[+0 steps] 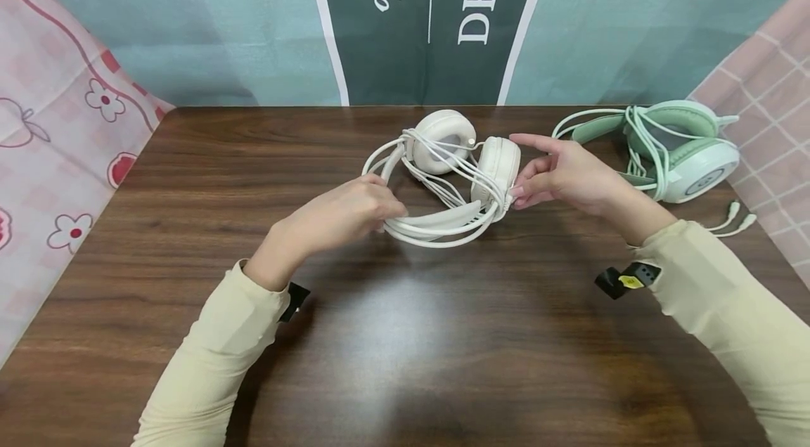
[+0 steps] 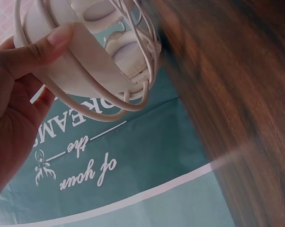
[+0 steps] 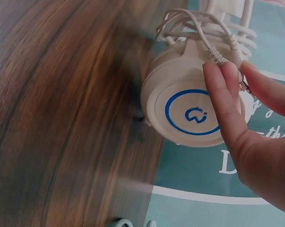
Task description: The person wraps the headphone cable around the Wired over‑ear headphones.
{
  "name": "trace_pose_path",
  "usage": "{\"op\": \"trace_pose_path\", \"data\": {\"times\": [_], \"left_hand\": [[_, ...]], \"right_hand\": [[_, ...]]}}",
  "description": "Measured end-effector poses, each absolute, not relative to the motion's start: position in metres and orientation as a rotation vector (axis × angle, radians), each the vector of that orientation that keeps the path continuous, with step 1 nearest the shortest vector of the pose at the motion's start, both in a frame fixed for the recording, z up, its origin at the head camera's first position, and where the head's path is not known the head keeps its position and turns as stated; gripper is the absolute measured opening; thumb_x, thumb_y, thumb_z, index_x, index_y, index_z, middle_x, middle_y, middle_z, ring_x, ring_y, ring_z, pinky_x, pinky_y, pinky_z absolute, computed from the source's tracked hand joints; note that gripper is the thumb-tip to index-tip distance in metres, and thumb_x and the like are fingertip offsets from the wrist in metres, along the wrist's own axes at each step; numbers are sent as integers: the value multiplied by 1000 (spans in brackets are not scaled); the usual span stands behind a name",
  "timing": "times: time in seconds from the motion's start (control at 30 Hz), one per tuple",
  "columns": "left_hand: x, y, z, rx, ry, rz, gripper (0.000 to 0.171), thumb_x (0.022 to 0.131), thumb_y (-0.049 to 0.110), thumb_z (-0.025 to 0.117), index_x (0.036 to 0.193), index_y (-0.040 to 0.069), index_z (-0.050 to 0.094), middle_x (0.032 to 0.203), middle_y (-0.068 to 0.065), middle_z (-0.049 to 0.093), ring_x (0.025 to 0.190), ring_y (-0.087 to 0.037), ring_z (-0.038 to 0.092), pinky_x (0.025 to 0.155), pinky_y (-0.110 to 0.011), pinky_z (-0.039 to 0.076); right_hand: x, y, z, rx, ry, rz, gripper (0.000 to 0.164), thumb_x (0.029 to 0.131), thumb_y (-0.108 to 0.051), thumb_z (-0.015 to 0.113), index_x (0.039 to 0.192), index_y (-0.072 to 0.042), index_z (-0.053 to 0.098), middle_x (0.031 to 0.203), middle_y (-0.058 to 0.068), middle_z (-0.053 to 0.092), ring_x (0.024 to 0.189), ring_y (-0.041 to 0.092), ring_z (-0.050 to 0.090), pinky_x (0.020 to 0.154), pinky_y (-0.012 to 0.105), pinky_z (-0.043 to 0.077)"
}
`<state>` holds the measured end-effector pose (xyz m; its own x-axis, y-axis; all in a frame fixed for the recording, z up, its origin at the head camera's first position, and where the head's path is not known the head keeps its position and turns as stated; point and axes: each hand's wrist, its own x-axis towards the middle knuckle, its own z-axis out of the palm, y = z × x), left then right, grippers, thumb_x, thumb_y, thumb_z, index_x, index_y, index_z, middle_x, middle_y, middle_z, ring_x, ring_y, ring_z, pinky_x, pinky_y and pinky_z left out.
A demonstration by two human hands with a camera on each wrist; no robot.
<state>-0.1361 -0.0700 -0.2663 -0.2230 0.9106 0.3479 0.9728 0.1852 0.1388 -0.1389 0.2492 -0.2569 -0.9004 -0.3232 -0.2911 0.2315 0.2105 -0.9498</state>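
A pair of white headphones [image 1: 499,169], its cable wound in loops round the headband and ear cups, is held between both hands over the dark wooden table. At the near left of the band, my left hand [image 1: 348,211] grips the headband [image 2: 93,61], thumb laid across it in the left wrist view. My right hand [image 1: 572,178] is at the right ear cup, which bears a blue ring and logo in the right wrist view. Its thumb and fingers pinch the cable end [image 3: 217,56], where a small metal plug tip shows beside the thumb.
Green-and-white headphones [image 1: 709,160] with a wrapped cable lie at the table's back right, close beyond the right wrist. Their two cable plugs [image 1: 734,211] stick out toward the right edge. A teal cloth [image 1: 253,32] with lettering hangs behind the table [image 1: 190,173]; pink patterned cloths hang at both sides.
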Motion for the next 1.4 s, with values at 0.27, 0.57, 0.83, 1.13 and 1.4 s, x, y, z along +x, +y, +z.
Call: {"op": "trace_pose_path", "data": {"times": [0.27,0.57,0.83,1.13,1.4], "left_hand": [[-133,-64,-268,-1824,-2321,-279,31,64,-20,52,70,11,51,64,7,53,65,-10,54,83,-30,40],[-139,-64,-273,-1692,-2398,-82,34,71,-15,57,90,12,65,85,2,64,89,-17,57,90,-37,38],[-146,-65,-278,-1615,-2492,-38,32,76,-7,60,97,16,66,90,4,65,94,-17,55,87,-40,38],[-149,-68,-282,-1588,-2602,11,43,71,-13,58,100,18,65,96,3,64,98,-18,53,82,-41,40],[-149,-69,-282,-1591,-2678,-18,52,62,-11,68,105,16,64,101,2,62,106,-18,50,90,-45,34]], "right_hand": [[-138,246,-261,-89,2174,-1664,80,76,14,62,142,-7,23,82,16,56,66,27,64,70,47,53],[-135,241,-261,-199,2454,-1348,87,72,4,72,142,-6,23,103,23,53,71,18,64,67,34,55],[-136,236,-264,-279,2602,-1148,88,73,-1,73,142,-3,18,117,29,49,76,21,64,64,24,49],[-138,234,-262,-315,2803,-1003,68,75,-18,75,130,0,39,122,25,45,115,40,44,93,50,38],[-147,233,-262,-378,2785,-912,79,72,-27,77,133,-1,35,125,20,43,118,35,39,96,48,31]]}}
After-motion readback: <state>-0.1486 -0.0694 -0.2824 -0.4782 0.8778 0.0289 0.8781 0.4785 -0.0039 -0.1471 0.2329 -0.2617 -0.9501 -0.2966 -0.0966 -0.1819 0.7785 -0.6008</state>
